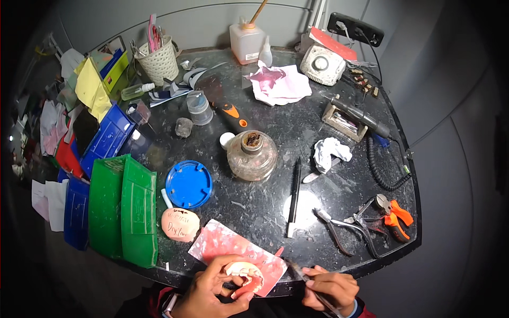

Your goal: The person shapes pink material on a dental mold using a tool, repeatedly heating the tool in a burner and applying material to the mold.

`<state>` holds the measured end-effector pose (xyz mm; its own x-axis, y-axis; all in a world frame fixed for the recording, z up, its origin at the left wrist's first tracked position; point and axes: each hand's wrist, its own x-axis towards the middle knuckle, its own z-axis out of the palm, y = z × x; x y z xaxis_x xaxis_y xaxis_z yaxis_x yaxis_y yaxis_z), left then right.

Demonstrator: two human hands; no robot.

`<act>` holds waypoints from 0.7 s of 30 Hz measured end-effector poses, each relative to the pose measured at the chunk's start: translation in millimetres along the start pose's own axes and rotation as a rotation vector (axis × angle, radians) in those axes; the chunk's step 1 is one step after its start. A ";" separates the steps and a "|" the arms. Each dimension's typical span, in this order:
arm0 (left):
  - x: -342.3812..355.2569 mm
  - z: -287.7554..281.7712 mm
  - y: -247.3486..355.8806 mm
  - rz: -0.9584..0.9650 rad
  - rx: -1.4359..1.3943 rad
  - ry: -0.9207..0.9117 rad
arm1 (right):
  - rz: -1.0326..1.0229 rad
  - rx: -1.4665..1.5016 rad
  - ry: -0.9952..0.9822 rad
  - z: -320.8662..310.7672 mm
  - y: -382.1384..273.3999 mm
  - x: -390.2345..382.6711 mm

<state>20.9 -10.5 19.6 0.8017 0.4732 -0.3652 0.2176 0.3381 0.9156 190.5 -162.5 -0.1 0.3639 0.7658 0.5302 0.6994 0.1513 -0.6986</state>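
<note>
Left grip point(214, 289): curled around a cream dental model, thumb and fingers closed on its rim, with the palm partly hidden.
Right grip point(331, 289): fingertips pinched together on a slender, dark metal hand tool point(297, 271), its tip slanting up and leftward.
Dental model point(249, 276): horseshoe-shaped, with a row of teeth and pinkish-red material along its inner curve; it is held over the lower part of the sheet, at the near edge of the worktop point(238, 214).
Tool tip: near the sheet's right corner, apart from the model; whether it touches the sheet cannot be told.
Sheet point(220, 239): rectangular, pinkish red with pale smears, lying aslant beneath the left grip.
Red scrap point(279, 251): small and narrow, just beside the sheet's upper right edge.
Plaster block point(180, 225): rounded, pale peach, marked with dark handwriting, just left of the sheet.
Blue lid point(189, 185): round plastic, just beyond the block.
Glass burner point(252, 159): squat, cloudy and round, with a dark-topped neck, near the worktop's middle.
Black stick point(296, 191): long, slim and pale-ended, crossing a bright patch of light.
Pliers point(360, 228): metal, spread open, beside orange-handled cutters point(397, 220) at the right.
Green bin point(139, 214): plastic, at the left edge.
</note>
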 end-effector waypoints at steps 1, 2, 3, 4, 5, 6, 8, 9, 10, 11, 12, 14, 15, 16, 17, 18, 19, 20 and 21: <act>3.6 0.9 -1.1 0.085 -0.043 -0.053 | 0.018 -0.012 -0.004 -3.9 1.6 -2.9; 7.3 4.7 -0.5 0.153 -0.085 -0.036 | 0.029 -0.062 -0.018 -4.2 2.6 -3.1; 10.4 11.4 1.1 0.216 -0.121 -0.013 | 0.044 -0.103 -0.030 -3.5 3.4 -3.3; 13.7 17.9 3.1 0.279 -0.158 0.008 | 0.058 -0.144 -0.043 -3.2 4.1 -3.3; 16.5 23.4 6.5 0.251 -0.168 -0.001 | 0.050 -0.166 -0.073 -6.3 5.3 -3.9; 19.3 23.7 9.3 0.243 -0.055 0.008 | 0.075 -0.145 -0.104 -7.0 5.6 -2.4; 24.1 24.1 12.9 0.228 0.173 0.020 | 0.123 -0.101 -0.164 -9.7 6.1 4.8; 27.4 19.7 10.5 0.372 0.543 -0.010 | 0.111 -0.121 -0.179 -11.4 3.7 10.0; 30.9 19.1 5.0 0.384 0.488 -0.009 | 0.100 -0.118 -0.155 -10.4 4.8 10.1; 32.9 18.7 -1.9 0.395 0.434 -0.006 | 0.090 -0.114 -0.130 -9.0 6.7 9.5; 32.1 18.2 -7.0 0.401 0.380 0.001 | 0.078 -0.105 -0.109 -7.6 8.2 7.8; 31.0 17.8 -9.5 0.308 0.204 -0.013 | 0.072 -0.041 -0.081 -6.9 10.8 6.1; 32.7 22.4 -12.7 0.339 0.140 0.022 | 0.066 -0.032 -0.084 -6.7 11.6 5.3; 33.4 25.0 -14.9 0.369 0.076 0.057 | 0.059 -0.023 -0.087 -6.6 12.5 5.2; 34.0 24.1 -14.4 0.404 0.183 0.062 | 0.051 -0.021 -0.148 -8.2 12.0 6.9; 37.0 22.3 -11.6 0.443 0.291 0.064 | 0.050 -0.028 -0.152 -8.4 12.7 7.5; 39.0 21.4 -10.1 0.481 0.398 0.065 | 0.049 -0.035 -0.156 -8.0 13.2 7.7; 38.3 23.2 -9.1 0.434 0.379 0.077 | 0.048 -0.042 -0.160 -7.8 13.7 7.6; 35.1 25.9 -6.3 0.394 0.364 0.096 | 0.035 -0.054 -0.163 -7.7 13.6 8.3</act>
<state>62.1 -17.0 5.4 0.8110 0.5848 0.0189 0.1037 -0.1755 0.9790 207.7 -158.9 -1.5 0.2869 0.8620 0.4179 0.7218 0.0923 -0.6859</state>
